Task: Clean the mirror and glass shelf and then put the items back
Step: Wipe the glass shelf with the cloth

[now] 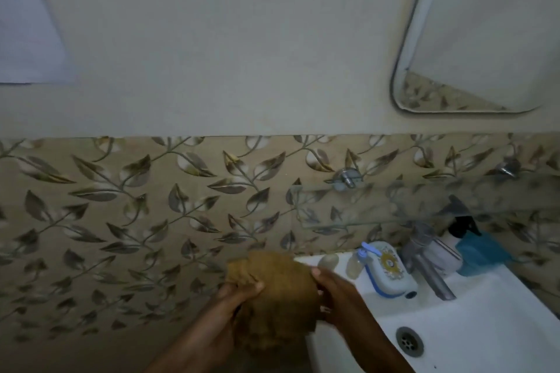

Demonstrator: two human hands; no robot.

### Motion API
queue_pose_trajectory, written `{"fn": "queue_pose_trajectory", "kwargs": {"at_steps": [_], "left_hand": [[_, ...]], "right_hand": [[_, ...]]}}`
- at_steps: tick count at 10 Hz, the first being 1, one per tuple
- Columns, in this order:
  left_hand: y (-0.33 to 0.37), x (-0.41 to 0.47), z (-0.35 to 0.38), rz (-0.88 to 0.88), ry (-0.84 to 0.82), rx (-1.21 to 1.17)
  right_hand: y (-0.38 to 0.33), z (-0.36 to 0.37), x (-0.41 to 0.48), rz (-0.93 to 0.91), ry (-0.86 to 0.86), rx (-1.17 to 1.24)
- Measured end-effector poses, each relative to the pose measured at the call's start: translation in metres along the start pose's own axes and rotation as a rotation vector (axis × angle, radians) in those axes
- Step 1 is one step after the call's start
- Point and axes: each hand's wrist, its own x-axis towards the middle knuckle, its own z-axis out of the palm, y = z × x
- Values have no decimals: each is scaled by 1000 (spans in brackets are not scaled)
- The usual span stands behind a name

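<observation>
Both hands hold a brown cloth (pixel 281 297) low in the middle, just left of the washbasin. My left hand (pixel 233 309) grips its left edge with the thumb over the top. My right hand (pixel 336 297) pinches its right side. The mirror (pixel 472 39) hangs on the wall at the upper right. Below it the glass shelf (pixel 424 206) on metal brackets carries nothing. On the basin ledge lie a blue and white soap case (pixel 388 272), a soap bar (pixel 328 260), a small bottle (pixel 354 266), a black-topped spray bottle (pixel 454 239) and a blue packet (pixel 481 254).
A white washbasin (pixel 472 318) with a drain (pixel 409 341) fills the lower right, and a chrome tap (pixel 430 266) stands at its back. Leaf-patterned tiles (pixel 136 221) cover the lower wall. A pale panel (pixel 27 27) is at the upper left.
</observation>
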Motion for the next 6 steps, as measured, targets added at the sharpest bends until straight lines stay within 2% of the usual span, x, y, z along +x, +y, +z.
{"fn": "queue_pose_trajectory", "kwargs": {"at_steps": [1,2,3,4,6], "left_hand": [[-32,21,29,-134,-10,151],[-58,47,69,-207,-128,236],[-75,68,110,-316,-291,343],[-96,87,154,-377,-481,510],[-131,104,247,-418,-696,606]], "right_hand": [[19,-33,-8,165,-37,360],[33,-92,-28,64,1,308],[30,-139,-37,64,122,177],[30,-198,-50,65,297,116],[15,-291,-57,72,604,-84]]}}
